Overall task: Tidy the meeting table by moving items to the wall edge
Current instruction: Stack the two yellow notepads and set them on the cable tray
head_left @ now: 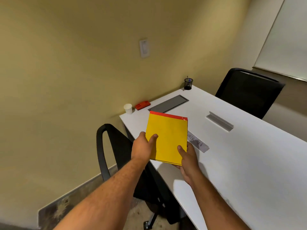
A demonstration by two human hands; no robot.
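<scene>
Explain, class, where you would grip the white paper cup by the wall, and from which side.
Grip the white paper cup around its side wall, near the middle, coming from the table's open side, away from the wall. It stands upright with its mouth open, so a top pinch could crush the rim. The red stapler sits close on its right.

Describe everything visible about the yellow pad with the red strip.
The flat rectangular yellow pad with a red strip along its far edge looks like paper or card, with thin dark layers showing at its near and right edges. Its plain face is turned up toward the camera, tilted, held above the near corner of the white table. The left hand grips its left edge, the right hand its lower right corner, thumbs on top.
</scene>
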